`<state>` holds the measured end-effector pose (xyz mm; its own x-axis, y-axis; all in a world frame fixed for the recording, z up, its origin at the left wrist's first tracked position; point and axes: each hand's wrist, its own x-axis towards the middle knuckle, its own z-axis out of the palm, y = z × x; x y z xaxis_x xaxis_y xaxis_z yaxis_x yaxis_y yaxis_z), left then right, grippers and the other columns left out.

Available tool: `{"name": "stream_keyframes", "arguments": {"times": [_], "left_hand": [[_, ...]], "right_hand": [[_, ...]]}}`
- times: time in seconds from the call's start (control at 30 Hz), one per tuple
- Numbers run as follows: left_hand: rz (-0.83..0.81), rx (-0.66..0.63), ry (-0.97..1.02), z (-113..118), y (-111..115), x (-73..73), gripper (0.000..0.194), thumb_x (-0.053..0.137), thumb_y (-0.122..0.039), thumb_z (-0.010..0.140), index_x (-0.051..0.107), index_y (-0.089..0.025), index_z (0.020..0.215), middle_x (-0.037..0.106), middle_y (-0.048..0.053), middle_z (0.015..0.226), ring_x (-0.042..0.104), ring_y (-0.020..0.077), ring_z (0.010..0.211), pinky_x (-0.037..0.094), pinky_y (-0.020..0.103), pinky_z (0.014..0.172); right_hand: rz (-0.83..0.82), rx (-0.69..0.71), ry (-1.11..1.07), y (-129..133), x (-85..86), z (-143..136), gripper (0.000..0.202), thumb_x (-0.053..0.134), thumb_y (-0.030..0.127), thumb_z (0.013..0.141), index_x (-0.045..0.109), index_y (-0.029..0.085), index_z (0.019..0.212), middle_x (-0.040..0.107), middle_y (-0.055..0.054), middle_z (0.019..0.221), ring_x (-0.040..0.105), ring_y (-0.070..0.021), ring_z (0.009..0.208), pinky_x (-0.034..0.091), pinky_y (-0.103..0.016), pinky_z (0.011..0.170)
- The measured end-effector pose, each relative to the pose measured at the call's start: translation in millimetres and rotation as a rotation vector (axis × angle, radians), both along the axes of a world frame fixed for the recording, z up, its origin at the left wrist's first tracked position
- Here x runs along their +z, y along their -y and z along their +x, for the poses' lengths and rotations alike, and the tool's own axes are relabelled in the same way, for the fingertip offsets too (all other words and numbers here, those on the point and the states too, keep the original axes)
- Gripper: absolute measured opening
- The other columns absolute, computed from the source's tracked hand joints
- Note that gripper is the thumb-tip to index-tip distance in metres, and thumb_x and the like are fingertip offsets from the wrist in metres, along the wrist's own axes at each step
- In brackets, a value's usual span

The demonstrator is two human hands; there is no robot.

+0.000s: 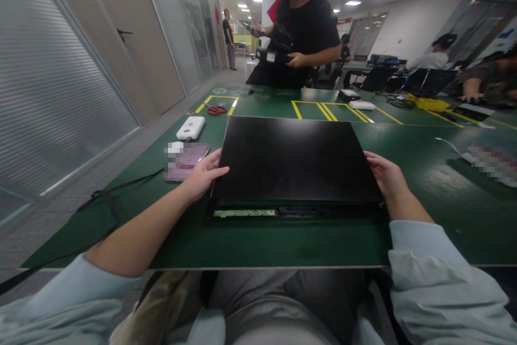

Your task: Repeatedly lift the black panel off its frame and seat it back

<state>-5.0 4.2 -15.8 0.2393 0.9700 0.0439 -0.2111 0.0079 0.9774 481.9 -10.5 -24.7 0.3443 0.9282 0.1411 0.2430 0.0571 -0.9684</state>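
A flat black screen panel (294, 159) lies over a thin black frame (331, 212) on the green table. Along the near edge of that frame a narrow green circuit board (244, 213) shows. My left hand (203, 175) grips the panel's left edge, its thumb on the top face and the other fingers at the side. At the right edge, my right hand (385, 175) holds the panel with its fingers against the side; part of them is hidden behind it. What lies under the panel cannot be seen.
Left of the panel are a phone (188, 162), a white power bank (191, 127), red scissors (216, 110) and a black strap (107, 191). A white device (362, 105) lies beyond on the right. Across the green table (291, 248) stands a person (309, 27) in black.
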Motion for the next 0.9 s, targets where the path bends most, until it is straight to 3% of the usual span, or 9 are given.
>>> {"name": "stream_keyframes", "arguments": {"times": [0.07, 0.23, 0.37, 0.53, 0.7, 0.9], "left_hand": [[0.0, 0.007, 0.011, 0, 0, 1.3, 0.073, 0.088, -0.019, 0.063, 0.066, -0.02, 0.133, 0.075, 0.012, 0.127, 0.069, 0.0341, 0.119, 0.056, 0.044, 0.103], [-0.044, 0.065, -0.009, 1, 2, 8.8, 0.061, 0.084, -0.019, 0.061, 0.072, -0.017, 0.121, 0.079, 0.012, 0.116, 0.071, 0.0355, 0.115, 0.057, 0.044, 0.099], [-0.07, 0.075, -0.023, 1, 5, 12.7, 0.06, 0.081, -0.019, 0.063, 0.072, -0.016, 0.122, 0.08, 0.011, 0.11, 0.074, 0.0346, 0.107, 0.061, 0.043, 0.091], [-0.07, 0.041, 0.045, 1, 5, 10.8, 0.063, 0.082, -0.017, 0.064, 0.07, -0.018, 0.126, 0.077, 0.01, 0.12, 0.072, 0.0327, 0.112, 0.06, 0.04, 0.093], [-0.054, 0.082, 0.084, -1, 2, 5.9, 0.07, 0.084, -0.013, 0.061, 0.067, -0.021, 0.129, 0.076, 0.007, 0.124, 0.07, 0.0312, 0.116, 0.058, 0.039, 0.098], [-0.041, 0.055, -0.014, 3, 5, 8.8, 0.057, 0.086, -0.029, 0.065, 0.073, -0.018, 0.119, 0.079, 0.011, 0.114, 0.068, 0.0353, 0.117, 0.056, 0.043, 0.098]], "right_hand": [[-0.023, 0.012, -0.089, 9, 10.6, -11, 0.041, 0.059, 0.04, 0.071, 0.071, 0.024, 0.107, 0.075, -0.008, 0.091, 0.072, -0.0299, 0.091, 0.056, -0.043, 0.083], [-0.116, 0.105, 0.013, 26, 24.2, -30, 0.056, 0.045, 0.045, 0.081, 0.068, 0.023, 0.127, 0.075, -0.01, 0.093, 0.071, -0.0324, 0.095, 0.054, -0.048, 0.087], [-0.143, 0.12, -0.079, 26, 23.7, -31, 0.052, 0.051, 0.044, 0.078, 0.071, 0.023, 0.121, 0.075, -0.011, 0.091, 0.071, -0.0342, 0.094, 0.054, -0.051, 0.088], [-0.147, 0.046, -0.119, 25, 21.8, -29, 0.042, 0.053, 0.047, 0.079, 0.076, 0.023, 0.105, 0.075, -0.012, 0.082, 0.071, -0.0362, 0.092, 0.054, -0.052, 0.087], [-0.231, 0.124, -0.134, 24, 18.9, -26, 0.044, 0.053, 0.039, 0.077, 0.074, 0.023, 0.112, 0.076, -0.01, 0.09, 0.071, -0.034, 0.094, 0.053, -0.05, 0.09], [-0.102, 0.017, -0.33, 22, 20.7, -22, 0.042, 0.055, 0.039, 0.074, 0.073, 0.019, 0.106, 0.076, -0.015, 0.098, 0.07, -0.0376, 0.102, 0.052, -0.051, 0.091]]}}
